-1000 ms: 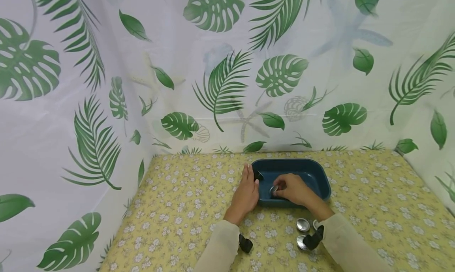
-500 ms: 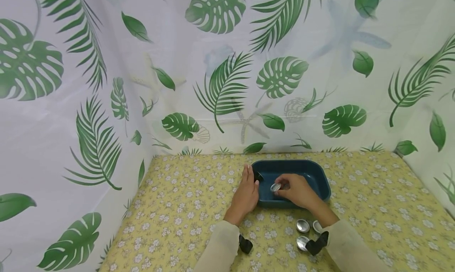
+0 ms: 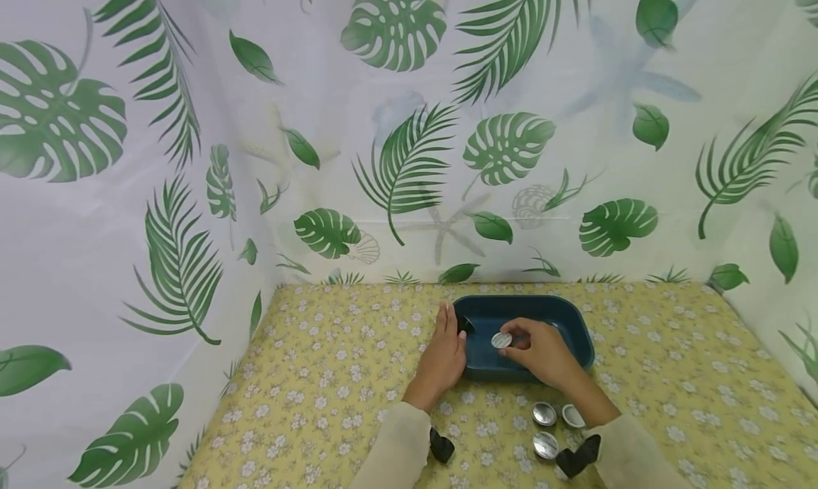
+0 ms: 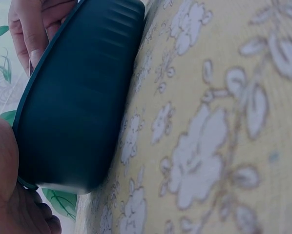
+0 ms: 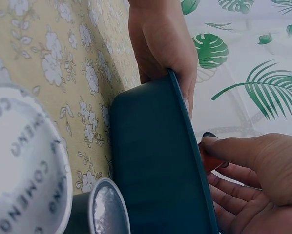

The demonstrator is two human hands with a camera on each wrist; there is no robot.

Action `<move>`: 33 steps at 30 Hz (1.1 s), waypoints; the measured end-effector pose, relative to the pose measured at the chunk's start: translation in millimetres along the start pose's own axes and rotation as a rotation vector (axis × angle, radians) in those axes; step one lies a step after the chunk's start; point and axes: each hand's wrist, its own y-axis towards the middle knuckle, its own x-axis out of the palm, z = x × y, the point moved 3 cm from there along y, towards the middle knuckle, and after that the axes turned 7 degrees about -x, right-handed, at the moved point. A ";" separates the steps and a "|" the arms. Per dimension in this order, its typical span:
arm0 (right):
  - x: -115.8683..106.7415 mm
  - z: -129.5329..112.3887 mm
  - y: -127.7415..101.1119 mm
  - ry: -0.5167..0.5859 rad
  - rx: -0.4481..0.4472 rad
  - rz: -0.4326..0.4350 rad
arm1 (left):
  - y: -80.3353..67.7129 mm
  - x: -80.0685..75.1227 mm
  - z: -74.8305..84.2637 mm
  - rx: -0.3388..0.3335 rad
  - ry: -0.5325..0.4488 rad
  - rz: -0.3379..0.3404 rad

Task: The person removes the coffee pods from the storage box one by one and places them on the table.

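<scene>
Staged recording booth, not a lived-in room: white leaf-print curtain (image 3: 409, 134) closes off 3 sides. Desk (image 3: 332, 404) under yellow floral cloth. No furniture or fixtures visible beyond these.

The table (image 3: 332, 375) wears a yellow cloth printed with small white flowers. A dark blue tray (image 3: 578, 333) sits on it toward the far edge, about midway between the left and right edges. Near the front edge lie 3 small round silver tins (image 3: 545, 414), close together, right of the middle and apart from the tray.
</scene>
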 end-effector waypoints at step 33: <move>-12.7 -8.6 -34.9 0.068 0.045 0.102 | 0.0 -0.2 -1.6 0.024 0.006 0.012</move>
